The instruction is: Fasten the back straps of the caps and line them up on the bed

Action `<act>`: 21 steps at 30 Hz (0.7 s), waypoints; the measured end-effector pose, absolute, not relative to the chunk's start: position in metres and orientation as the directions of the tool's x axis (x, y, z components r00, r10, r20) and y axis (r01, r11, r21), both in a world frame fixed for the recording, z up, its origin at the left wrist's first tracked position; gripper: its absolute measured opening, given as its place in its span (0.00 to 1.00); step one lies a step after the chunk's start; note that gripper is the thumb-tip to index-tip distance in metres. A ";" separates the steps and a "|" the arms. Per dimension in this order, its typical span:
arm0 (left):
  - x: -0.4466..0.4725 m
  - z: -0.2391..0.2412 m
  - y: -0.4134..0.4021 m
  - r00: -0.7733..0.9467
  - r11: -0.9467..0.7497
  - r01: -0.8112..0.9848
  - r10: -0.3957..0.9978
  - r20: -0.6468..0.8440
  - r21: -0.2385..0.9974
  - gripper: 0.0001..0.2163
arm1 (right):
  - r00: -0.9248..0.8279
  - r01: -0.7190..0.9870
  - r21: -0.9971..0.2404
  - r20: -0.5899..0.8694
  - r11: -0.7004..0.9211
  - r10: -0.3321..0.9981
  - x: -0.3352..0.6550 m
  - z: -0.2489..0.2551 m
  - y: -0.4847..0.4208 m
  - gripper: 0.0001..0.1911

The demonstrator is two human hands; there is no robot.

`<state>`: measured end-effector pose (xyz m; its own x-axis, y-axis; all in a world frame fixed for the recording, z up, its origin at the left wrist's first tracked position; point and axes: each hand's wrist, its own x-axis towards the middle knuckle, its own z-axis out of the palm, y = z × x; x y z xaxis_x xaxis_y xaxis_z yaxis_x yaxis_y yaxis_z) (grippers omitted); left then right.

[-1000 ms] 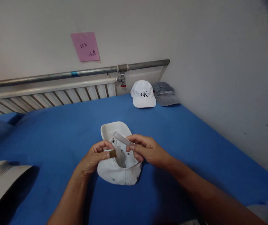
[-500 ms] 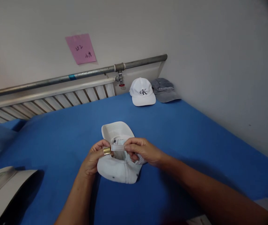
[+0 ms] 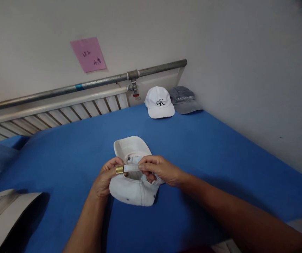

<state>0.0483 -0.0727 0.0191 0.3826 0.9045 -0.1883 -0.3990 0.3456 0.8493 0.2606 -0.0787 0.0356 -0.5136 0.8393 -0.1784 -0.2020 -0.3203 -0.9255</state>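
A white cap (image 3: 133, 189) lies upside down on the blue sheet (image 3: 69, 158), its brim pointing away from me. My left hand (image 3: 105, 177) pinches the brass buckle (image 3: 119, 169) at the back of the cap. My right hand (image 3: 158, 170) holds the white strap (image 3: 132, 168), which runs level into the buckle. Both hands rest over the cap's back opening.
A white cap with a black logo (image 3: 159, 102) and a grey cap (image 3: 184, 100) sit at the far corner by the wall. A radiator (image 3: 61, 114) and pipe (image 3: 92, 84) run along the back wall under a pink note (image 3: 88, 54). A pale object (image 3: 3, 214) lies at lower left.
The strap, first raised at an angle in my right hand, has come down level and its end has gone into the buckle held by my left hand.
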 end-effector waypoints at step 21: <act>0.053 0.027 -0.074 0.382 0.367 -0.368 0.897 -0.221 0.854 0.14 | -0.460 -0.057 -0.951 -0.245 -0.304 0.853 0.257 0.043 -0.082 0.08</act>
<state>0.0526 -0.0737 0.0269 0.3822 0.8974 -0.2206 -0.3680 0.3668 0.8544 0.2565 -0.0815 0.0426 -0.4602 0.8533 -0.2452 -0.0571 -0.3041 -0.9509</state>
